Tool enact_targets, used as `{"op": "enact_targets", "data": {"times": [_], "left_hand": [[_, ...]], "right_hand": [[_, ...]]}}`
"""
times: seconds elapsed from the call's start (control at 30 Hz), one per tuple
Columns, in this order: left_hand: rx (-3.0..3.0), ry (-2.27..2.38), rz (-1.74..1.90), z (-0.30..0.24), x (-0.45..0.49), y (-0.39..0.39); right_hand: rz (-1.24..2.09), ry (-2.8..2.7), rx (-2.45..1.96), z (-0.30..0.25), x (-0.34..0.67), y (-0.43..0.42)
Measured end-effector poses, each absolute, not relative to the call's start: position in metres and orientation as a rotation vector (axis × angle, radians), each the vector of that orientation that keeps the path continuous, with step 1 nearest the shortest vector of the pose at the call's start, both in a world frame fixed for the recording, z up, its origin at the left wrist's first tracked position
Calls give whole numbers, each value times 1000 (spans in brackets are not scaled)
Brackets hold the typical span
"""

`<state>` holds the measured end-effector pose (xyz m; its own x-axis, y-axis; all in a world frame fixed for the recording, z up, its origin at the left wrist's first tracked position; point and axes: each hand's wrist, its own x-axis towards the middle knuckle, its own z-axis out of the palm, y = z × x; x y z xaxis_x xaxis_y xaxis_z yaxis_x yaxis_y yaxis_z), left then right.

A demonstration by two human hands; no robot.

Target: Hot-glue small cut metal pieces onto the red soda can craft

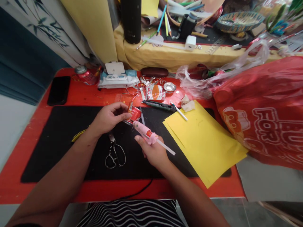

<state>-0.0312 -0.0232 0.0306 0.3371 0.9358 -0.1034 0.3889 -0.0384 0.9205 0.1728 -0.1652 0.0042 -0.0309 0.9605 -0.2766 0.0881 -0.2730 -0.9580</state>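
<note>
My left hand (108,117) is closed around a small red piece cut from a can (135,113), held just above the black mat (59,142). My right hand (152,151) grips a pink glue gun (145,133) with a white glue stick sticking out of its back end. The gun's nozzle points up-left and meets the red piece. Scissors (115,154) lie on the mat just below my left wrist.
Yellow paper sheets (205,145) lie at the right on the red table (78,94). A utility knife (159,105), metal scraps, a wet-wipe pack (118,78), a phone (59,90) and a big red plastic bag (265,110) surround the mat. A cluttered yellow-covered shelf stands behind.
</note>
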Motion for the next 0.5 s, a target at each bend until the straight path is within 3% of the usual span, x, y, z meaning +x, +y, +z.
{"op": "enact_targets", "data": {"times": [0.5], "left_hand": [[1599,1224,701,34,-28,-24]], "right_hand": [[1413,-1206,-1503,11,173,-165]]}}
